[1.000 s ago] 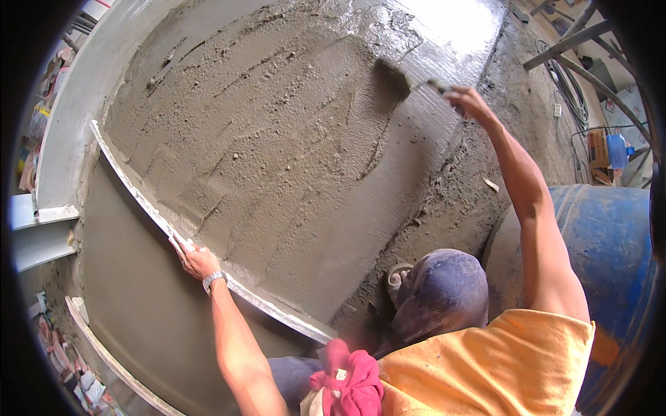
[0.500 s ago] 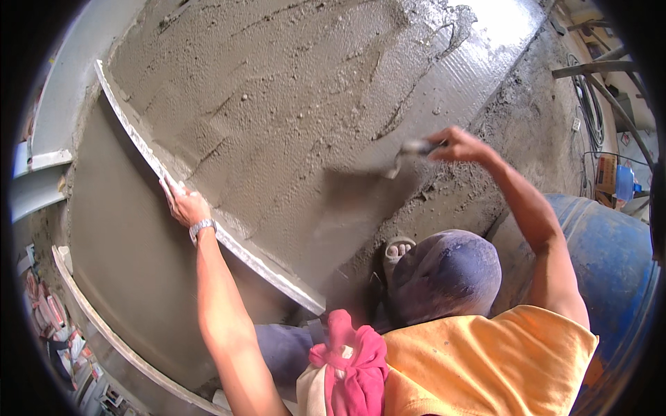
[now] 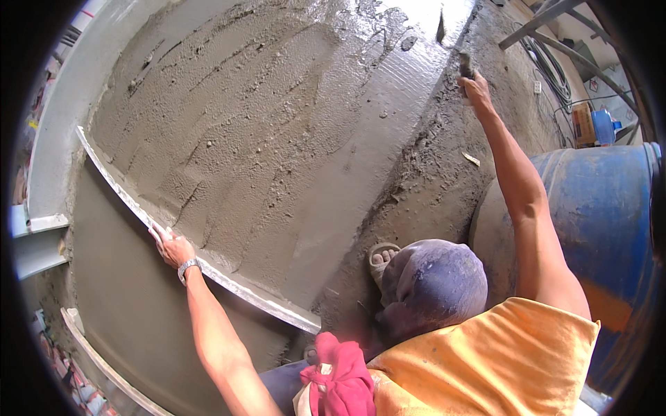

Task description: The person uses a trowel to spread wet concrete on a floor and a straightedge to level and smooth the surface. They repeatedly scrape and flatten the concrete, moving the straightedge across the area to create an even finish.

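A long pale straightedge (image 3: 239, 288) lies across the wet mortar (image 3: 236, 132), running from the far left toward my knees. My left hand (image 3: 173, 251), a metal watch on its wrist, is closed over its middle. At the far right my arm is stretched out, and my right hand (image 3: 476, 90) grips the handle of a trowel (image 3: 465, 66). The trowel stands near the mortar's right edge; its blade is hard to make out against the shine. Mortar left of the straightedge is smooth, while the bed beyond it is partly rough and lumpy, with a smoothed strip along its right side.
A big blue drum (image 3: 590, 222) lies close by my right arm. My bent knee (image 3: 437, 277) and sandalled foot (image 3: 381, 256) are beside the mortar edge. Poles (image 3: 583, 62), coiled cable (image 3: 548, 69) and a cardboard box (image 3: 583, 126) stand at far right. Another pale strip (image 3: 104, 364) runs along the lower left.
My right hand has swept the trowel away from me and to the right, from the near mortar to its far right edge. My left hand stays on the straightedge. The whole view has shifted slightly.
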Action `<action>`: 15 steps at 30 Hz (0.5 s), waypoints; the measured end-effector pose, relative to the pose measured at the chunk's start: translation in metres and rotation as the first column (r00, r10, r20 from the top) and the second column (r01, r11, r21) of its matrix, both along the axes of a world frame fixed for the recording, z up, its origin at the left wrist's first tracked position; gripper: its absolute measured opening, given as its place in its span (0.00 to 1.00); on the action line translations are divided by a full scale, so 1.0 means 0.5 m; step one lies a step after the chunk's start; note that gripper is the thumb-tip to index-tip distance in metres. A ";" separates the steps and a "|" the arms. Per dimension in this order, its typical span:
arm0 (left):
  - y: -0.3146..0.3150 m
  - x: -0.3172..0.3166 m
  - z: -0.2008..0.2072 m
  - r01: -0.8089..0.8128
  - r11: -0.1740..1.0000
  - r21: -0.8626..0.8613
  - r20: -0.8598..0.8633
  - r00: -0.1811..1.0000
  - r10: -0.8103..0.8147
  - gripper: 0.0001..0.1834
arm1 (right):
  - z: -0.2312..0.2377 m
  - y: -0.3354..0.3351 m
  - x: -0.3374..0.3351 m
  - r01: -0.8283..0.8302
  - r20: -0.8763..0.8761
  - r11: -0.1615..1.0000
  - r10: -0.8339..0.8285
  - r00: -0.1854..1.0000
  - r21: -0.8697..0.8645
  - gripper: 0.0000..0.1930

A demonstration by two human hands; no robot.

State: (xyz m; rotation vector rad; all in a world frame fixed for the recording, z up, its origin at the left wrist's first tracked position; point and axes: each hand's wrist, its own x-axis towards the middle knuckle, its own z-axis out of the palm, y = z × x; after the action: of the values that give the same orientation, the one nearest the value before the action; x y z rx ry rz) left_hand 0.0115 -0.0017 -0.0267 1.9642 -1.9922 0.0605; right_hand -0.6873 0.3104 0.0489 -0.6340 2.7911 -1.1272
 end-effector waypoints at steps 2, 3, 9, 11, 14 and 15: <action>0.007 -0.004 0.017 0.003 0.990 0.139 0.024 1.000 -0.007 0.27 | -0.017 0.024 -0.025 0.026 -0.104 0.982 -0.007 0.995 0.186 0.20; 0.008 -0.002 0.031 -0.018 0.978 0.210 0.076 0.997 0.002 0.28 | -0.034 0.036 -0.034 0.010 -0.075 0.979 0.006 0.997 0.202 0.23; 0.085 0.021 0.026 0.117 0.976 0.182 -0.305 0.951 -0.057 0.29 | -0.194 0.073 -0.092 -0.089 -0.244 0.985 0.122 0.962 0.145 0.28; 0.153 0.016 0.049 0.034 0.996 0.079 -0.358 0.934 -0.004 0.28 | -0.254 0.056 -0.069 -0.177 -0.172 0.980 0.191 0.966 0.095 0.26; 0.231 0.001 0.021 -0.044 0.999 0.007 -0.442 0.896 0.043 0.28 | -0.303 0.044 -0.067 -0.075 -0.176 0.993 0.090 0.980 0.086 0.25; 0.250 -0.026 0.019 -0.069 0.995 0.078 -0.457 0.884 0.098 0.30 | -0.302 0.057 -0.086 -0.064 -0.161 0.991 0.082 0.984 0.117 0.25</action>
State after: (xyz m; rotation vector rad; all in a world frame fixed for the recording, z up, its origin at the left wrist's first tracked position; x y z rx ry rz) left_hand -0.0013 0.1235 -0.0171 1.8785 -1.6139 -0.4135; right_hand -0.7304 0.3389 -0.1018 -0.8475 2.9147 -0.9386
